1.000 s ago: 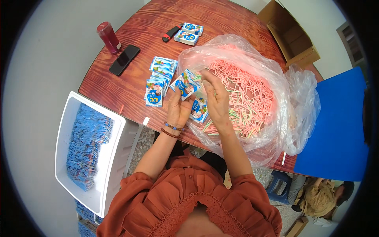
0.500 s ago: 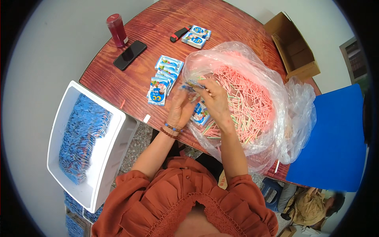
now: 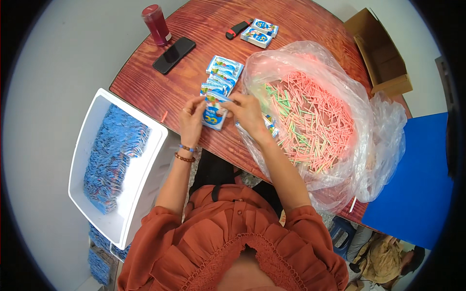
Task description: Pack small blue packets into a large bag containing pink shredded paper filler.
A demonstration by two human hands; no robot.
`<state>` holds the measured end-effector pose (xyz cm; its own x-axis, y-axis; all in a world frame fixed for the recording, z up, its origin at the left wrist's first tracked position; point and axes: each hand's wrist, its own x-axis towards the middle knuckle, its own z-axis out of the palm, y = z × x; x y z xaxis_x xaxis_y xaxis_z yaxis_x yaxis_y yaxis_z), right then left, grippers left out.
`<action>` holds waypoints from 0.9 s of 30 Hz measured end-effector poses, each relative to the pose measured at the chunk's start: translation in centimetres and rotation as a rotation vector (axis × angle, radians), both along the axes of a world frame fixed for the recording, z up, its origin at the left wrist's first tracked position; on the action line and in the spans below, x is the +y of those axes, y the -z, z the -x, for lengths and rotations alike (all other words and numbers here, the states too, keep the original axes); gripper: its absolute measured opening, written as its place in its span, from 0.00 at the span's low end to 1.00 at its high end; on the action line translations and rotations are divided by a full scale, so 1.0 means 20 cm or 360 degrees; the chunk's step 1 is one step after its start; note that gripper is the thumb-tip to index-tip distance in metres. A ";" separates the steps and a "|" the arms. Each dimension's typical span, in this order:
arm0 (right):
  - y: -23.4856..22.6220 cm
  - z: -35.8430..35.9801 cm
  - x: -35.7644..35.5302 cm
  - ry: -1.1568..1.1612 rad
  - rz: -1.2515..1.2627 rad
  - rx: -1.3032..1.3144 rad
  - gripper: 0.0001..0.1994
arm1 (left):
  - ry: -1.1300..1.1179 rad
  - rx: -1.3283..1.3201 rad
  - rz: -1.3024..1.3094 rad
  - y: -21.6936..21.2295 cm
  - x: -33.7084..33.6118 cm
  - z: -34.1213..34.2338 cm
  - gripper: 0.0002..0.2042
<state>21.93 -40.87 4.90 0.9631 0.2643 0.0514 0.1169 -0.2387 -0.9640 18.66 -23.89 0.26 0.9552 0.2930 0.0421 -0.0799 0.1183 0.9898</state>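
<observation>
A blue-and-white printed packet [image 3: 212,117] is pinched near its upper corners between my two hands. My left hand [image 3: 191,121] grips its left side, fingers closed; my right hand [image 3: 248,114] closes on the right side. Just beyond it, several matching packets [image 3: 224,68] lie overlapped in a row on the table. Another packet [image 3: 272,130] shows partly beneath my right wrist, at the near edge of a clear plastic bag [image 3: 252,68]. Inside this open bag is a heap of thin pink and green sticks [image 3: 320,116].
A white bin [image 3: 141,189] of blue packets stands left of the wooden table [image 3: 194,24]. Farther back are a phone [image 3: 174,55], a red-lidded cup [image 3: 157,26], a box cutter [image 3: 238,30] and two small boxes [image 3: 257,36]. A cardboard box [image 3: 381,56] and blue panel [image 3: 407,179] are at right.
Both hands have moved left, from the bag's edge to the row of packets. The packet now lies flatter, its printed face visible. The whole view has shifted slightly.
</observation>
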 end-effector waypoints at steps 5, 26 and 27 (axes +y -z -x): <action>0.16 -0.15 0.12 0.0214 0.0398 -0.0252 0.08 | -0.0223 -0.0061 -0.1041 0.07 0.02 -0.06 0.21; 0.17 0.22 -0.56 0.0332 0.1207 -0.0662 0.11 | 0.0253 -0.0348 -0.1437 -0.07 -0.48 0.04 0.20; 0.16 0.22 -0.56 0.0342 0.1203 -0.0664 0.11 | 0.0327 -0.0368 -0.1287 -0.05 -0.50 0.01 0.20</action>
<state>17.47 -51.97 1.79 0.9376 0.1855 0.2940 0.3028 -0.8512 -0.4287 18.53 -33.80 1.23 0.9276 -0.0884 0.3630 -0.3440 -0.5809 0.7377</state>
